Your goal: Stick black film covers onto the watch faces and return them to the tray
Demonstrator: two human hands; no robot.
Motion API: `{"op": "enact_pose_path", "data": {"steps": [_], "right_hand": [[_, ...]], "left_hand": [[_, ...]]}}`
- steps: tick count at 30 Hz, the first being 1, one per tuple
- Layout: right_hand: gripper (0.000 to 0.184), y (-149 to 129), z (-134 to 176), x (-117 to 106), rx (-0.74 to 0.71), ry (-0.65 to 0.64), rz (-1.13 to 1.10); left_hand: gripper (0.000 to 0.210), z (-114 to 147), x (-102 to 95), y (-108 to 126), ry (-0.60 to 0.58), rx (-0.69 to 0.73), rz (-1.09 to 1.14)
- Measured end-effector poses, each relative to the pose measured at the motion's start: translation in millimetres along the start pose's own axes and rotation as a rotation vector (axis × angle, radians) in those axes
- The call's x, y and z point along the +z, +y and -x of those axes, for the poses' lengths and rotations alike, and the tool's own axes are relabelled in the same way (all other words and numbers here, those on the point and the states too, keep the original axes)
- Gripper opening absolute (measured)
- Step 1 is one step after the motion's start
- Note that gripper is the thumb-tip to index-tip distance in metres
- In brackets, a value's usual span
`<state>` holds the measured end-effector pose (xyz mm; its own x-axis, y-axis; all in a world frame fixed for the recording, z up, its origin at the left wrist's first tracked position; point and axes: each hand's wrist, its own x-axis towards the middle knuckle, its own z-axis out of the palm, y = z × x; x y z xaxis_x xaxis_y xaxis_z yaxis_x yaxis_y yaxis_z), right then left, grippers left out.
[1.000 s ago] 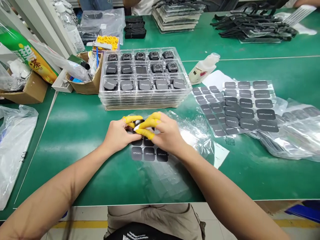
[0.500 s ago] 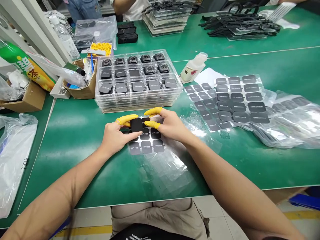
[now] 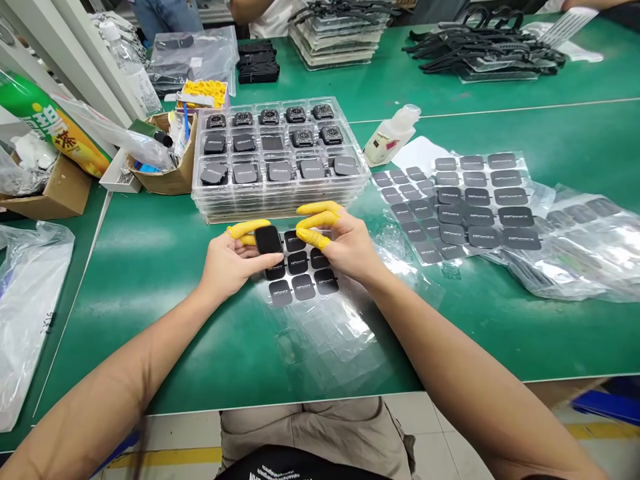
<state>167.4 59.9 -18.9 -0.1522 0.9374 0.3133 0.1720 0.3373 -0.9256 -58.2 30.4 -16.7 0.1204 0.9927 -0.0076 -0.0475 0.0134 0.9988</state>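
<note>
My left hand (image 3: 230,260) grips a black square smartwatch body (image 3: 269,240) between thumb and yellow-cotted fingers, its glossy dark face turned up. Under and beside it lies a clear sheet of dark rounded-square stickers (image 3: 303,287) with white lettering. Over the sheet's upper right is my right hand (image 3: 345,243), also in yellow finger cots. Its thumb and index tips come together by a top-row sticker, while another finger stretches out above. Whatever is between those tips, if anything, is too small to make out. The right hand covers part of the sheet.
Beyond my hands stands a stack of clear trays (image 3: 280,200) holding several watches. More sticker sheets (image 3: 470,233), a white bottle (image 3: 393,135) and plastic bags (image 3: 590,253) lie to the right. Cardboard boxes (image 3: 170,180) stand left. Clear film pieces (image 3: 335,340) lie in front.
The watch body has tilted and shifted slightly left and up in my left hand. My right fingers have lifted and drawn together, and the sticker sheet has turned slightly and moved right.
</note>
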Motion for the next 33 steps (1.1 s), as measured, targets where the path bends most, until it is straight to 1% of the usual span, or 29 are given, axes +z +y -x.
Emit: {"op": "enact_pose_path", "data": {"steps": [2,4,6,8,10,13,15,18,21,25,33], "right_hand": [[0.035,-1.1,-2.5,-5.9,-0.021,0.026,-0.079],[0.045,-6.2,-5.1,-15.9,0.022,0.078,-0.208],[0.051,-15.2,-6.1,-24.2,0.079,0.143,-0.272],[0.05,-25.8,-3.8,-24.0,0.158,0.15,-0.244],[0.049,-34.6,1.5,-13.4,0.268,0.112,-0.218],[0.053,-39.8,10.2,11.3,0.424,0.054,-0.261],[0.052,-38.9,13.9,23.6,0.503,0.023,-0.309],[0.051,-35.2,16.5,30.5,0.581,0.013,-0.34],[0.052,-31.4,17.3,30.1,0.601,0.019,-0.32],[0.05,-28.3,17.1,29.2,0.585,-0.004,-0.278],[0.05,-30.5,16.8,31.7,0.604,0.014,-0.31]], "left_hand": [[0.069,-1.2,0.0,0.9,0.005,-0.026,0.05],[0.071,-1.5,-0.3,0.4,0.022,-0.032,0.043],[0.068,-0.2,-0.4,-0.9,0.038,-0.032,-0.025],[0.061,2.2,0.2,-2.1,0.025,-0.01,-0.143],[0.056,5.1,1.4,-2.6,-0.004,0.049,-0.265],[0.049,7.9,3.2,-2.7,-0.02,0.138,-0.37],[0.048,8.3,3.7,-3.4,-0.02,0.154,-0.394],[0.052,8.0,3.2,-5.4,-0.036,0.152,-0.398],[0.054,8.0,1.9,-6.2,-0.066,0.154,-0.417],[0.054,8.8,1.6,-4.7,-0.072,0.166,-0.435],[0.052,8.5,2.3,-4.9,-0.079,0.179,-0.433]]}}
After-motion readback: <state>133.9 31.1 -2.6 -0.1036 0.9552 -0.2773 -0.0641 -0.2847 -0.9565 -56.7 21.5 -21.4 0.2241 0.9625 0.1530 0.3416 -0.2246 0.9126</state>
